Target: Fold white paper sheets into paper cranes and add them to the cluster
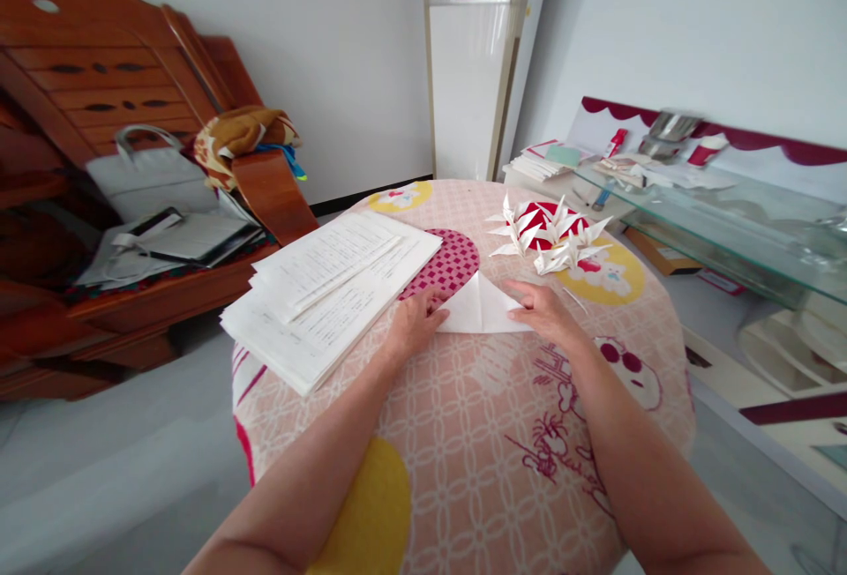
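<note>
On the table (423, 469) lies the paper (480, 309): a thin white sheet folded to a flat, creased triangle. Left hand (414, 321) presses its left corner, right hand (543, 310) its right; fingers look flat and together, clamping nothing. The cloth (503, 434) seems soft and quilted, so a crease could wander or the sheet slip. Spiky cranes (552, 235) sit nearby, a stack (324, 293) left.

A folded sheet (480, 310) of matt white paper lies mid-table on a soft, matt cloth cover (463, 451) printed in pink. At the table's left edge is a stack of printed sheets (331, 293) of thin matt paper. Near the far edge are folded cranes (552, 240) of crisp white paper. Beyond the table are a glossy varnished wooden bench (99, 72), a clear glass shelf (728, 205) and a shiny white plastic cabinet (469, 72).
</note>
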`<action>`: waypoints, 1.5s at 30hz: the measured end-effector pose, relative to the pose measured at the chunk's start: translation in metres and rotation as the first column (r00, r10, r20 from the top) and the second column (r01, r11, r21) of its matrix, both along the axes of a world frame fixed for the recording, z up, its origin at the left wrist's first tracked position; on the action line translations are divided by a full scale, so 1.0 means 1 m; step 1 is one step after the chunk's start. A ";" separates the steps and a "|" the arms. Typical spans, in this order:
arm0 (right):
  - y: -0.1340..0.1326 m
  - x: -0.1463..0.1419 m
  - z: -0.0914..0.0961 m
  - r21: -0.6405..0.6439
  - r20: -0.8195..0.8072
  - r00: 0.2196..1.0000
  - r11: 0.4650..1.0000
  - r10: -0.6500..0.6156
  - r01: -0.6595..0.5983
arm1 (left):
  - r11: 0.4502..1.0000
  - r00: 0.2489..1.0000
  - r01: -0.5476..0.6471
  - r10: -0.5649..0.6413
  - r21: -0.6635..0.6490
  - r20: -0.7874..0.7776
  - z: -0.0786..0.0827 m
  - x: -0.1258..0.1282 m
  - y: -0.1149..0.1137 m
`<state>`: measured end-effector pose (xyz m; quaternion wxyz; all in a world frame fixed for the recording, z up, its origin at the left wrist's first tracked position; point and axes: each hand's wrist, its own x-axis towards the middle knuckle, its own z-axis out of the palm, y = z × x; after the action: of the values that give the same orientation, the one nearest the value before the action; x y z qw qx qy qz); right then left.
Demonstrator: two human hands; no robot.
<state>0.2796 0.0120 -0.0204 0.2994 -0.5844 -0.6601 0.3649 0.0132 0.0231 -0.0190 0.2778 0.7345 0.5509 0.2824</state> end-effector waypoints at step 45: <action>0.001 -0.007 0.004 0.091 0.409 0.913 0.995 -0.012 -0.027 | 0.994 0.946 0.105 -0.093 0.022 -0.311 -0.003 0.006 0.007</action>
<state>0.2721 0.0134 -0.0163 0.1809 -0.6304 -0.7268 0.2042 0.0196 0.0296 -0.0222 0.1880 0.8016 0.5445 0.1600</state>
